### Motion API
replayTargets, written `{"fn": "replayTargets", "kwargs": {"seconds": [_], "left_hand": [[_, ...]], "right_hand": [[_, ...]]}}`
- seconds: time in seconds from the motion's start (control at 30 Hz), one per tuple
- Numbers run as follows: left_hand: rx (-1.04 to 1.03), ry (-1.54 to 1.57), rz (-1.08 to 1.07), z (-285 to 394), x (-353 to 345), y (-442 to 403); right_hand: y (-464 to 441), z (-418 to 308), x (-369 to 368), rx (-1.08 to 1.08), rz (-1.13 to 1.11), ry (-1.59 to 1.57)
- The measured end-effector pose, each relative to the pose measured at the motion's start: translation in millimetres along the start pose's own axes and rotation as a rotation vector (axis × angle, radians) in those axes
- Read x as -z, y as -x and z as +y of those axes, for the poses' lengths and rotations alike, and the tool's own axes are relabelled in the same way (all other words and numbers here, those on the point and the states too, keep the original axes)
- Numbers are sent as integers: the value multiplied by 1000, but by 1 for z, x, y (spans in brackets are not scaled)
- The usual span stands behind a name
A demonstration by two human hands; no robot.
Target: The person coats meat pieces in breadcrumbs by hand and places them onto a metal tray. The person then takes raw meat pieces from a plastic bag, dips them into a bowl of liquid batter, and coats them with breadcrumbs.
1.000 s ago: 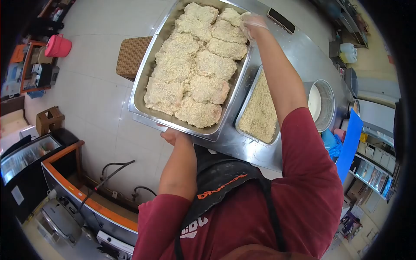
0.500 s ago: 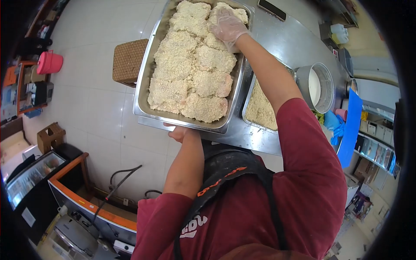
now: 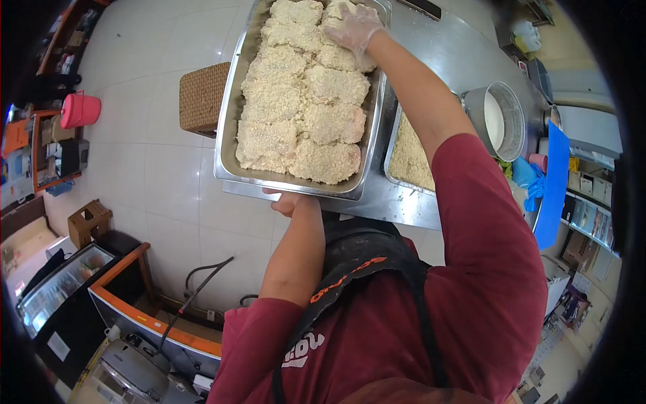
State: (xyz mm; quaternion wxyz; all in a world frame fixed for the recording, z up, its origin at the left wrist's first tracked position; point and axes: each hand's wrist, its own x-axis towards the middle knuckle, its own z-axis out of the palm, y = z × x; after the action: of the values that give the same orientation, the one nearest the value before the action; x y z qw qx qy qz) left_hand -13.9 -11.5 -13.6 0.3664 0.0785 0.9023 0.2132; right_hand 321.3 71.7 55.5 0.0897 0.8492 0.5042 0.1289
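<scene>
Breaded pcs [image 3: 333,123], 2 cols, 1 tray [image 3: 231,129]; R hand [image 3: 354,29] splayed, L hand [image 3: 290,203] grip unclear.

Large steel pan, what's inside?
Crumb-coated pieces lie in two columns in the large steel pan. The gloved right hand hides part of the right column; the bottom under the pieces is covered.

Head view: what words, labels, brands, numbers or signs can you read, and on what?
No text reads with certainty.
Apron: orange lettering, too distorted to read.
Maroon shirt: white lettering, too unclear to read surely.
White sheet, lower left: any print too small.
Large metal tray: no lettering visible.
</scene>
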Motion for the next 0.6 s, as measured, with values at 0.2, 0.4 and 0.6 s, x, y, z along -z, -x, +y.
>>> {"fn": "replayTargets", "kwargs": {"seconds": [0.2,0.4,0.6], "left_hand": [[37,-34,-2,5,3,6],[3,-107,16,4,8,9],[-27,-96,-1,-16,-14,-27]], "right_hand": [[-28,33,27,120,-160,-487],[51,104,123,106,55,-862],[291,241,229,-578,-271,-1130]]}}
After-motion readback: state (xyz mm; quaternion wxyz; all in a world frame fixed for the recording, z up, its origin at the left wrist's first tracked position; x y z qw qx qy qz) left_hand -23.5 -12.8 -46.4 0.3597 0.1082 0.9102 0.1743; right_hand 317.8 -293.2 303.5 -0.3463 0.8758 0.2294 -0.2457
